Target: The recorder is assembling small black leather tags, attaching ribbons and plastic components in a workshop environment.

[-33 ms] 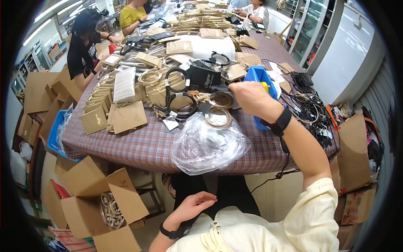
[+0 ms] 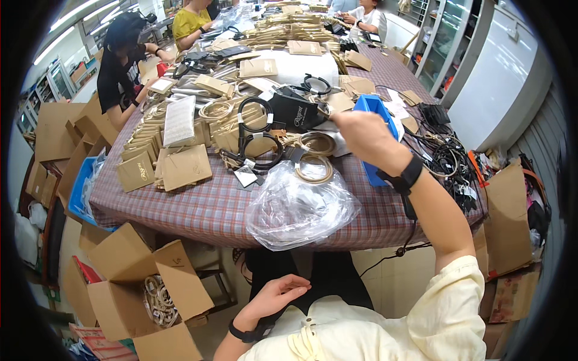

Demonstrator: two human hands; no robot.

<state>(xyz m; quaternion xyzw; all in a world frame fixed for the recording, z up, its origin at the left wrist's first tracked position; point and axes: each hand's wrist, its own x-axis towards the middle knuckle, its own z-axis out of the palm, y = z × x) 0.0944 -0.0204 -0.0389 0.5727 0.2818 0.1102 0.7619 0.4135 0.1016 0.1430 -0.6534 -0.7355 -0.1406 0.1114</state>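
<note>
The person's right hand (image 2: 366, 137) is reaching out over the worktop (image 2: 205, 210), which is wearing a checked cloth. The hand is hanging just in front of the blue bin (image 2: 378, 120), with its fingers curled inward; whether they are pinching anything I cannot tell, since the back of the hand is hiding the fingertips. A black band is sitting on that wrist.

The left hand (image 2: 278, 296) is resting low by the person's lap, below the worktop's near edge, with its fingers loosely spread and nothing in it.

Left of the blue bin, two beige cable coils (image 2: 314, 157) are lying on the cloth, and a black pouch (image 2: 295, 111) is standing just beyond them. A crumpled clear plastic bag (image 2: 298, 207) is sitting at the near edge, in front of the coils. Farther left, brown card sleeves (image 2: 180, 165) are lying in stacks. An open cardboard box (image 2: 141, 289) is standing on the floor below the worktop.
</note>
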